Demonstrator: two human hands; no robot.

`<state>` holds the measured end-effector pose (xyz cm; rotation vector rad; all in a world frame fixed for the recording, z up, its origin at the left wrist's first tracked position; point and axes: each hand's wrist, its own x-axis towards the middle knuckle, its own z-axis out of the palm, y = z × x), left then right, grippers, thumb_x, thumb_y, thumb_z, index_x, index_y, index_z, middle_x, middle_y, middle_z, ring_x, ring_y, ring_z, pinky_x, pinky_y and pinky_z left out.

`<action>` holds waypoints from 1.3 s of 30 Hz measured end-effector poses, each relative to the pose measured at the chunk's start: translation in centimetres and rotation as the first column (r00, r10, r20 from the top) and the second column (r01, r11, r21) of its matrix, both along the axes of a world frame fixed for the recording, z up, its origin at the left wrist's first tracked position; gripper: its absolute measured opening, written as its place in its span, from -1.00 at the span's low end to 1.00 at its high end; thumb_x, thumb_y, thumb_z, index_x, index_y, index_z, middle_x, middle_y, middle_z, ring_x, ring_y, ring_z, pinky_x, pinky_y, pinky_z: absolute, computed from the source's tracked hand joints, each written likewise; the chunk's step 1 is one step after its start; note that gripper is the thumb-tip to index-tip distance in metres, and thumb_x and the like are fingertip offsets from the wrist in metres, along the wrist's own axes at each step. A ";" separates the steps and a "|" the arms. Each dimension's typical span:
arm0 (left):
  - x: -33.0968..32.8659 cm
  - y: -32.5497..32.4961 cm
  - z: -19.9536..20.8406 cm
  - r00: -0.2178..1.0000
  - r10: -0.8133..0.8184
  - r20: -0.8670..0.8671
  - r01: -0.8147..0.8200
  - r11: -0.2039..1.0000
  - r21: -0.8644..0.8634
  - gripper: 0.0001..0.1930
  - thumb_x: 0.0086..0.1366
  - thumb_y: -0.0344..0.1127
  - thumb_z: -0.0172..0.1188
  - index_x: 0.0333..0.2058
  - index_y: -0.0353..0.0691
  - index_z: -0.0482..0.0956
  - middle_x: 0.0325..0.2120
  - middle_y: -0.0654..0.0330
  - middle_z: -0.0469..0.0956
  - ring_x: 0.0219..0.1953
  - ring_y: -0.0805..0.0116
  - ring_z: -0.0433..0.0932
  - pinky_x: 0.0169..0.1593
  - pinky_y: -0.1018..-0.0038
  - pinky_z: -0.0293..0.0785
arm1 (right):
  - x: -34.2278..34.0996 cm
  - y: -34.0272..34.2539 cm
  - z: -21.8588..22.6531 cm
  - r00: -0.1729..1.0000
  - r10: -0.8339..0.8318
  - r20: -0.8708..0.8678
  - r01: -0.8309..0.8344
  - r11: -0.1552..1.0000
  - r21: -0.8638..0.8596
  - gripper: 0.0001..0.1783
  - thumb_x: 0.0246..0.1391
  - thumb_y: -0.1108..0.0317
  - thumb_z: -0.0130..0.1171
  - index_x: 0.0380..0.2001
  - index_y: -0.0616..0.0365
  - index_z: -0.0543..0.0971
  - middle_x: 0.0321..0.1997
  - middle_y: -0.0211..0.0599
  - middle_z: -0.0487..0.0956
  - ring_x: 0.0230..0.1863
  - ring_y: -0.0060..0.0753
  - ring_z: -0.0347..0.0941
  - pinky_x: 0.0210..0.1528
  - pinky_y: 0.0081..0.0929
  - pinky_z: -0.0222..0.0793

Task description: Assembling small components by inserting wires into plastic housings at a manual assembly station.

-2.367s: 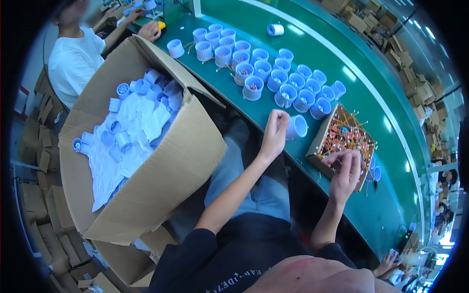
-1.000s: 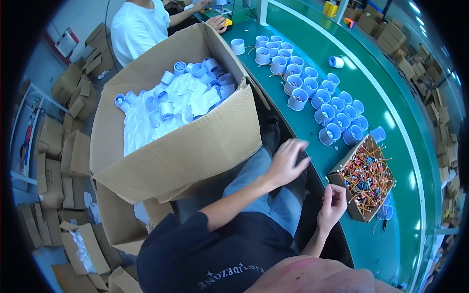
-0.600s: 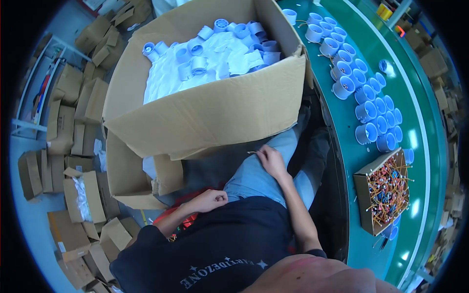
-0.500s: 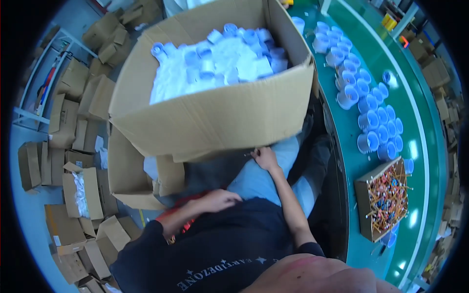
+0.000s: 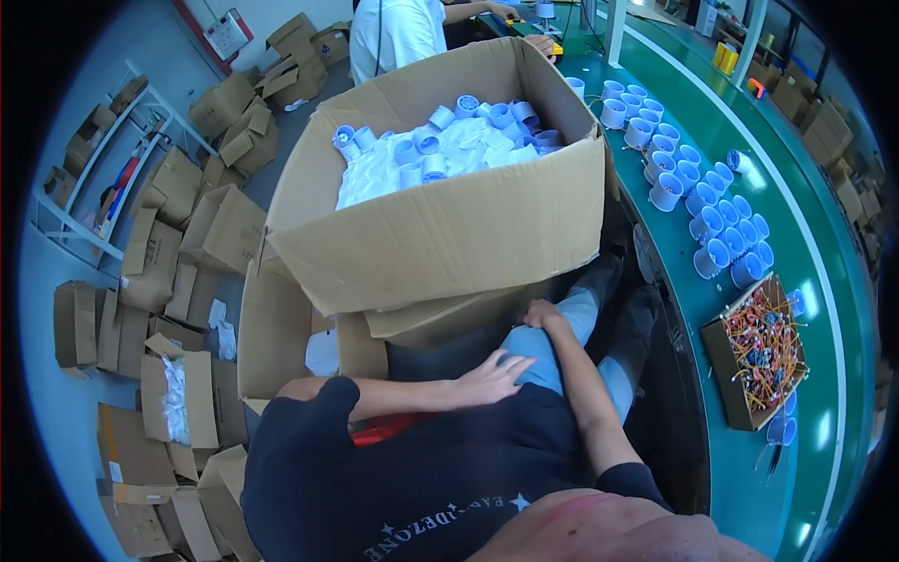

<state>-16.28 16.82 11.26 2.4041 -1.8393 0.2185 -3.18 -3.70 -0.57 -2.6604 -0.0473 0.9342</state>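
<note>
You have a fairly bright view with a cool blue cast. White glare spots the right side of the green tabletop [image 5: 735, 487], and deep shadow pools below its near edge. Your left hand [image 5: 492, 379] looks paler than your shaded right hand [image 5: 540, 315]. The fisheye bows long edges and blackens the corners around you.

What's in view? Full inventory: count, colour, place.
Large open carton: 1, brown, centre
Loose cups: over ten, blue, in that carton
Wrapping: several pieces, white, same carton
Bench: 1, green, right
Standing cups: over twenty, blue, on bench
Small box: 1, brown, on bench
Wired parts: many, orange-red, in small box
Other cartons: many, brown, left
Co-worker: 1, white top, top centre
Left grip: 1, bare, lap
Right grip: 1, bare, leg; fingertips hidden
</note>
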 end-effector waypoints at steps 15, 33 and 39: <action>-1.8 0.1 -1.7 0.951 0.147 0.272 -0.180 0.978 0.101 -0.87 0.06 -0.31 0.15 -0.46 -0.14 0.66 0.34 -0.07 0.04 0.23 0.17 0.26 0.11 0.03 0.33 | -1.3 1.1 1.6 0.980 -0.016 0.197 0.032 0.997 -0.076 -0.53 -0.02 0.05 0.18 -0.13 0.15 0.65 0.00 -0.05 0.58 0.04 -0.03 0.51 0.08 -0.21 0.43; -10.6 19.7 2.4 -0.134 0.102 -0.986 -0.870 0.464 0.167 -0.66 0.21 -0.44 0.15 -0.03 -0.33 0.42 -0.09 0.00 0.51 -0.11 0.25 0.56 0.03 0.33 0.50 | -1.9 0.6 -0.5 0.933 -0.044 0.357 0.039 0.999 0.022 -0.58 0.00 -0.02 0.18 -0.25 0.07 0.69 -0.16 -0.06 0.63 -0.12 -0.01 0.56 -0.01 -0.21 0.46; -11.9 16.1 -5.5 -0.041 -0.745 -0.666 -0.991 0.115 -0.068 -0.32 -0.05 -0.62 0.09 0.16 -0.28 0.24 -0.01 0.02 0.44 0.07 0.11 0.45 0.19 0.16 0.37 | -0.5 2.1 -1.1 0.929 -0.010 0.371 -0.022 0.996 0.081 -0.60 0.04 0.02 0.18 -0.27 0.12 0.68 -0.25 0.01 0.64 -0.16 0.03 0.57 -0.07 -0.19 0.45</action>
